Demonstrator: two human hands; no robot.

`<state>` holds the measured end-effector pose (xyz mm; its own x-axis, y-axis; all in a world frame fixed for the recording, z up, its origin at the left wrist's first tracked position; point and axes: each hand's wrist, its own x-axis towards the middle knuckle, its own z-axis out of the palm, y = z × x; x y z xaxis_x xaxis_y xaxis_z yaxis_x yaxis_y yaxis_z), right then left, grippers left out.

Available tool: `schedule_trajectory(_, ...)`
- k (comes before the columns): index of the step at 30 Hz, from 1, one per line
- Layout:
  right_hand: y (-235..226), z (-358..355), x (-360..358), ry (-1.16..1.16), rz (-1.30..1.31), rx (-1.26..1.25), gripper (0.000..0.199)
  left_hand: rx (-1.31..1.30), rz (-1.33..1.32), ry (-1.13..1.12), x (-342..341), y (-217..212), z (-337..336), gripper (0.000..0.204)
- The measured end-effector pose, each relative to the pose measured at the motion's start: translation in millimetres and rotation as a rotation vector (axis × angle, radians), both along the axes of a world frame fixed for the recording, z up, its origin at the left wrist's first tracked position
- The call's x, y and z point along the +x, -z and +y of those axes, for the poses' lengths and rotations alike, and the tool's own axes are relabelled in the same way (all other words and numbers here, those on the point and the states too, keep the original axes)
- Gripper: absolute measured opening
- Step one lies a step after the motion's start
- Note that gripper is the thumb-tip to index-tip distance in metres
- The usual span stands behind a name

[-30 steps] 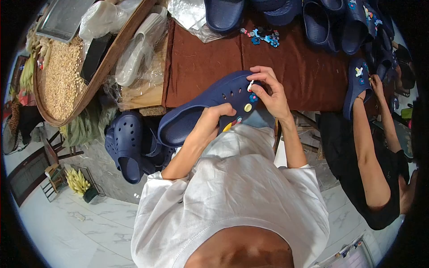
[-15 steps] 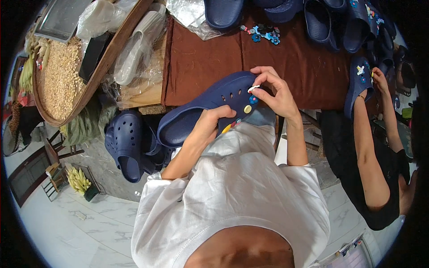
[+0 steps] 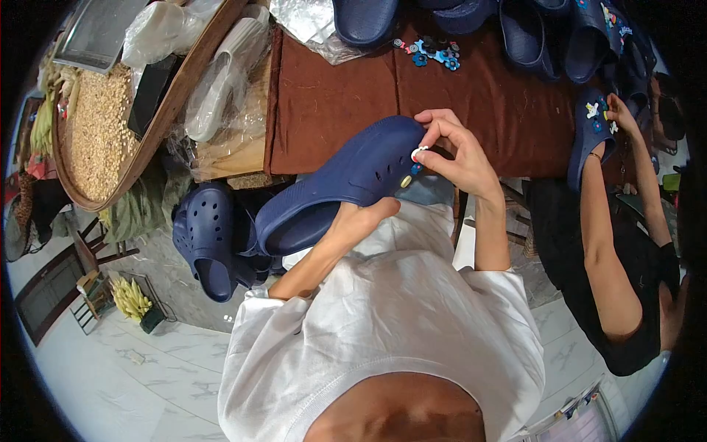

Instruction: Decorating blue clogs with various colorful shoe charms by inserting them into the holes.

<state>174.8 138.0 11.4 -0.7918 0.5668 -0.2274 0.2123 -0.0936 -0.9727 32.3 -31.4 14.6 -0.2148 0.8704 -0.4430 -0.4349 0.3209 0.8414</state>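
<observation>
While the left hand [image 3: 361, 225] steadies the navy clog [image 3: 346, 166]: its thumb lies by the near rim of the foot opening; its other fingers are mostly hidden, so their grip I cannot tell.
Right hand [image 3: 458, 153]: thumb and forefinger nipped narrow on a small white charm [image 3: 419, 153] with a red patch, at the toe; whether it touches the shoe is unclear.
Clog's place: over the lap, by the near edge of the cloth-covered worktop [image 3: 331, 96], tilted, toe toward the right hand.
Charm handling: a light pinch at the edge should leave its back free; firm support behind the holed upper would likely limit flexing.
In the way: the tilt turns some holes from view, and a blue charm [image 3: 417, 169] and a yellow charm [image 3: 406, 181] sit close by.
Beyond: a loose heap of charms [image 3: 434, 56], then more navy clogs [image 3: 364, 20].
Leftward: a pale clog in clear wrap [image 3: 224, 81], beside a grain basket [image 3: 197, 53].
Rightward: a co-worker's hand [image 3: 624, 116] at a decorated clog [image 3: 585, 136], well apart.
</observation>
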Motion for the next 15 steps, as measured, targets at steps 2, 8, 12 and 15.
schedule_trajectory(2, 2, 0, 2, -0.005, -0.018, 0.02, 0.013, 0.021, 0.027, 0.009, 3, -2, 1, 0.054)
schedule_trajectory(8, 4, 0, 3, -0.009, 0.035, -0.017, 0.012, 0.041, 0.08, 0.063, -2, -5, -2, 0.057)
schedule_trajectory(12, 10, -2, 4, 0.004, 0.057, 0.0, 0.012, -0.013, -0.056, 0.065, -5, 0, -6, 0.059)
schedule_trajectory(15, 12, -3, 3, 0.011, 0.068, -0.035, 0.014, 0.025, 0.107, 0.093, -4, -1, -8, 0.06)
